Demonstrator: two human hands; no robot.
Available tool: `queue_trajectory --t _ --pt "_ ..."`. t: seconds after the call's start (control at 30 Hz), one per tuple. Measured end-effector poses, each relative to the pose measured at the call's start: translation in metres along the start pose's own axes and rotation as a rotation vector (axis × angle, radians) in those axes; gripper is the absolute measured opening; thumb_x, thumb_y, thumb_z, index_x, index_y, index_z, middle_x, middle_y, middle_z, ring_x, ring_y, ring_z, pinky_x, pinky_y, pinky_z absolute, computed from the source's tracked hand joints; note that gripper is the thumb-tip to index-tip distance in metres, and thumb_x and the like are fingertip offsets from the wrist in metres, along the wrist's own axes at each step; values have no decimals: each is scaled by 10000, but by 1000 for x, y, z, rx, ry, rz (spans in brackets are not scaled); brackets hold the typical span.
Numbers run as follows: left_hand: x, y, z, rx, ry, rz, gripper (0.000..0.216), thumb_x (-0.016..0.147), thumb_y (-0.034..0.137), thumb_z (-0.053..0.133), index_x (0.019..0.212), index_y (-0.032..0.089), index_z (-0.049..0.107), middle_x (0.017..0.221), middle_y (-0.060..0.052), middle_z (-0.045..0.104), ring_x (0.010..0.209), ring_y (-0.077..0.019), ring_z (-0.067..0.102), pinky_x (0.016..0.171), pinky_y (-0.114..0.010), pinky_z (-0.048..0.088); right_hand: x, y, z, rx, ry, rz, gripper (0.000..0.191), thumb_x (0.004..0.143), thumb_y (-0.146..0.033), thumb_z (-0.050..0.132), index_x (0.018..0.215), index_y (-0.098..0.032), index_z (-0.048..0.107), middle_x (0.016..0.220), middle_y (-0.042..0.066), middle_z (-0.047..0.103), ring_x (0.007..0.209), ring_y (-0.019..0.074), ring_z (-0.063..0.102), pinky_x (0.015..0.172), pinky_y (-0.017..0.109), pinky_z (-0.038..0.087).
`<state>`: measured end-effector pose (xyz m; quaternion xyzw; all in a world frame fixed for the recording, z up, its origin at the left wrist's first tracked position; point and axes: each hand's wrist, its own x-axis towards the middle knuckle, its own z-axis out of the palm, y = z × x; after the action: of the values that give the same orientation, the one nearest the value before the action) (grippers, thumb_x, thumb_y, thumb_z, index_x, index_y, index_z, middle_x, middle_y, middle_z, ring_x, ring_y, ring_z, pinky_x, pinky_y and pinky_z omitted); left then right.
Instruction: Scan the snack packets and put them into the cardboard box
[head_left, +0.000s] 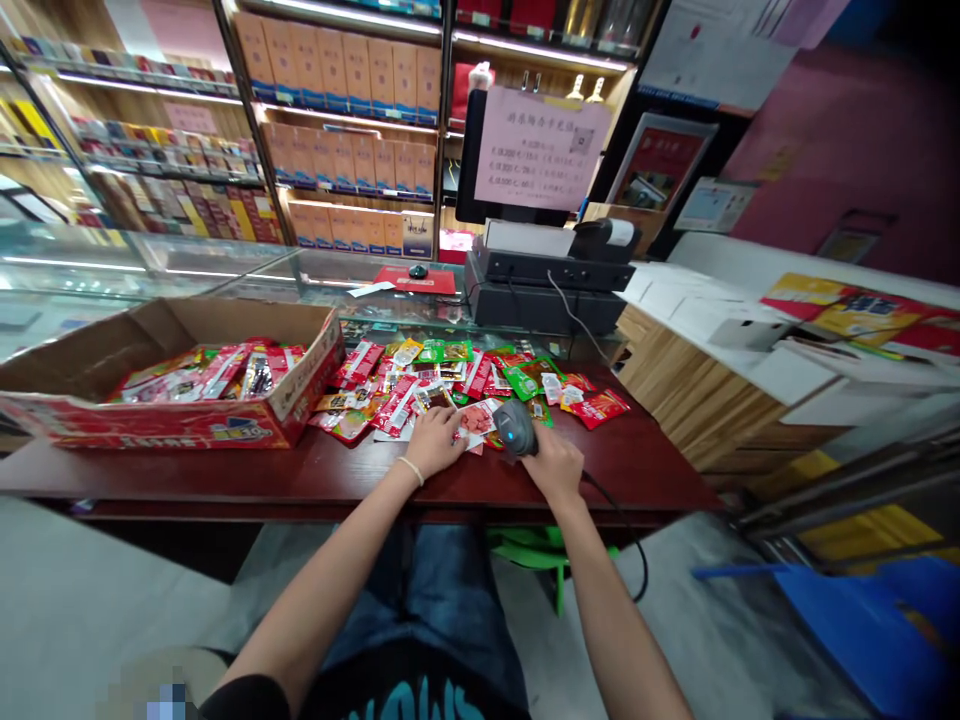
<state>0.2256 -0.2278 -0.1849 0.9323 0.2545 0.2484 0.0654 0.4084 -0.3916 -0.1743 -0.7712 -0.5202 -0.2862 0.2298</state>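
My right hand (556,462) is wrapped round a dark grey handheld barcode scanner (514,428) with a small blue light on its head. The scanner is over the right end of a white snack packet (478,420) with a reddish picture. My left hand (435,442) is closed at that packet's left edge, and its fingertips are partly hidden among the packets. Around both hands spreads a pile of small snack packets (397,400), red, green, yellow and clear. To the left, an open cardboard box (180,425) holds more such packets.
All this lies on a dark red wooden desk (315,480). Behind it stand a cash drawer (540,300), a monitor with a pink notice (536,145) and a mouse (418,271). The scanner cable (622,515) hangs off the front edge. A green stool (536,550) is below.
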Motion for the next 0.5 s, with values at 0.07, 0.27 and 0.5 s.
queue_trajectory --t 0.07,0.27,0.5 --pt "3 2 -6 34 -50 13 452 761 335 632 1191 198 593 1228 -124 610 1121 -316 521 952 -469 422 0 -1 -1 5 -4 -6 330 770 -309 569 1063 -180 648 849 62 711 729 201 630 638 276 366" --pt "17 15 -20 135 -244 32 440 733 276 657 1140 121 598 1108 -202 629 1037 -342 546 836 -443 474 -2 -2 -1 -7 -7 -16 308 771 -304 572 1044 -187 649 828 45 707 722 193 623 627 279 341" --pt "23 17 -25 141 -303 -58 247 864 160 460 1051 122 616 941 -175 674 932 -287 620 787 -386 475 1 -2 4 -30 42 -29 315 771 -294 581 1057 -182 650 860 42 721 729 185 634 628 270 339"
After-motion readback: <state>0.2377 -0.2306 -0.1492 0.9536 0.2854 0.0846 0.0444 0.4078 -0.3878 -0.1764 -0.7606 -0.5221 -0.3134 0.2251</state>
